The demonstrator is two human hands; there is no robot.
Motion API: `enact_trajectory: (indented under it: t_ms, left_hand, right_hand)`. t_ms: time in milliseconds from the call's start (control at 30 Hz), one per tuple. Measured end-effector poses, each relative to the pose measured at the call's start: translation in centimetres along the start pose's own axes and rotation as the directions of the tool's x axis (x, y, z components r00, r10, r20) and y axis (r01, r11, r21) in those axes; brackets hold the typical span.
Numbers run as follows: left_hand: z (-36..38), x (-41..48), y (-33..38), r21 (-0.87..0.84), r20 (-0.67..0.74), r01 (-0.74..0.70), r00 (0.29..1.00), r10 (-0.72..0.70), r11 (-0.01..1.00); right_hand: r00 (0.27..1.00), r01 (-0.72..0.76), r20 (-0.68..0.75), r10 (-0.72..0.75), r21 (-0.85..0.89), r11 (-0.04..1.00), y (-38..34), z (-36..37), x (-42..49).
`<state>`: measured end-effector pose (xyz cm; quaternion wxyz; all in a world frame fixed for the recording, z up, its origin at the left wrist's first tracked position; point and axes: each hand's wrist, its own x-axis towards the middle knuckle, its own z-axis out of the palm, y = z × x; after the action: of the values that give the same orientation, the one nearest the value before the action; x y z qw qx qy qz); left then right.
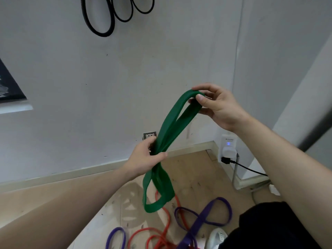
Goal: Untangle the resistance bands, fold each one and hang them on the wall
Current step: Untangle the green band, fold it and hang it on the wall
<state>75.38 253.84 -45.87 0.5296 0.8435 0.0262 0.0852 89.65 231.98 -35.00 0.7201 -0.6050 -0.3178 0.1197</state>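
White wall (71, 78) behind, black bands (103, 35) hung high. Folding step: right grip (217, 108) pinches green band (168, 123) at bend; left grip (143, 159), beneath, clasps gathered strands. Next, probably: lift, hang.

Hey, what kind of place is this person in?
Likely a home exercise corner, though not certain: black bands hang on the white wall, purple bands and red bands lie on the wooden floor, and a plugged-in adapter sits low on the wall.
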Motion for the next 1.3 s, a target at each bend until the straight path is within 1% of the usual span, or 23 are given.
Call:
enact_trajectory:
  t_ms: [67, 167, 233, 267, 333, 400, 467, 533, 567, 600, 667, 700, 800, 900, 1000, 1100, 1233, 1300]
  left_hand:
    - [-0.6, 0.0, -0.1, 0.013, 0.001, 0.021, 1.0, -0.021, 1.0]
    - [-1.8, -0.1, 0.0, 0.028, 0.019, 0.007, 1.0, -0.008, 1.0]
    - [-2.7, -0.1, 0.4, 0.005, 0.013, 0.004, 1.0, -0.004, 1.0]
    - [-3.1, -0.1, 0.6, -0.006, 0.006, 0.002, 1.0, -0.002, 1.0]
    - [-4.0, -0.1, 0.9, -0.023, 0.003, -0.012, 1.0, 0.012, 1.0]
    - [-4.7, -0.3, 1.3, -0.036, 0.032, -0.03, 0.999, 0.031, 0.999]
    - [-5.2, -0.8, 1.6, -0.024, 0.066, -0.047, 0.997, 0.049, 0.999]
    - [-5.6, -1.0, 1.9, 0.005, 0.085, -0.065, 0.994, 0.064, 0.998]
    - [-5.7, -1.1, 2.0, 0.017, 0.089, -0.071, 0.994, 0.069, 0.997]
    - [-5.8, -1.2, 2.1, 0.029, 0.098, -0.078, 0.992, 0.075, 0.997]
    - [-6.0, -1.4, 2.3, 0.053, 0.121, -0.101, 0.988, 0.094, 0.993]
    - [-6.1, -1.5, 2.5, 0.059, 0.134, -0.113, 0.986, 0.104, 0.992]
    - [-6.7, -2.1, 2.8, 0.043, 0.138, -0.12, 0.984, 0.113, 0.992]
    - [-7.7, -2.5, 2.9, 0.043, 0.116, -0.139, 0.984, 0.133, 0.989]
    - [-8.8, -2.9, 2.1, 0.134, 0.092, -0.155, 0.985, 0.144, 0.979]
    - [-8.9, -3.3, 1.5, 0.203, 0.094, -0.154, 0.986, 0.137, 0.967]
    - [-8.2, -3.6, 0.8, 0.183, 0.083, -0.108, 0.992, 0.095, 0.977]
    - [-7.7, -3.8, 0.4, 0.142, 0.079, -0.085, 0.994, 0.074, 0.986]
  right_hand:
    - [0.997, -0.071, 0.042, 0.071, 0.014, 0.997, 0.5, -1.1, -0.1]
    - [0.979, -0.186, 0.09, 0.182, 0.033, 0.982, 1.7, -2.9, -0.3]
    - [0.954, -0.278, 0.119, 0.276, 0.007, 0.96, 2.8, -4.1, -0.5]
    - [0.932, -0.333, 0.143, 0.334, -0.034, 0.942, 3.4, -4.6, -0.7]
    - [0.874, -0.413, 0.201, 0.442, -0.172, 0.894, 4.7, -4.9, -0.9]
    - [0.805, -0.431, 0.269, 0.529, -0.349, 0.832, 5.7, -4.3, -1.3]
    - [0.73, -0.38, 0.327, 0.6, -0.535, 0.754, 6.4, -2.9, -1.5]
    - [0.684, -0.301, 0.346, 0.642, -0.668, 0.68, 6.3, -1.1, -1.6]
    - [0.689, -0.257, 0.346, 0.637, -0.704, 0.662, 6.0, 0.0, -1.6]
    - [0.717, -0.207, 0.353, 0.602, -0.716, 0.667, 5.5, 1.2, -1.5]
    - [0.787, -0.099, 0.389, 0.478, -0.687, 0.72, 4.6, 3.9, -1.4]
    - [0.811, -0.051, 0.407, 0.421, -0.666, 0.744, 4.4, 5.5, -1.4]
    - [0.846, 0.025, 0.434, 0.309, -0.613, 0.79, 5.0, 9.3, -1.7]
    - [0.89, 0.099, 0.415, 0.188, -0.578, 0.81, 5.9, 11.0, -2.1]
    - [0.906, 0.067, 0.377, 0.19, -0.573, 0.817, 4.8, 11.4, -1.8]
    - [0.892, 0.107, 0.405, 0.199, -0.618, 0.779, 3.5, 11.6, -1.5]
    - [0.902, 0.137, 0.403, 0.155, -0.608, 0.782, 3.1, 12.1, -1.6]
    - [0.918, 0.12, 0.375, 0.13, -0.576, 0.809, 2.9, 12.0, -1.6]
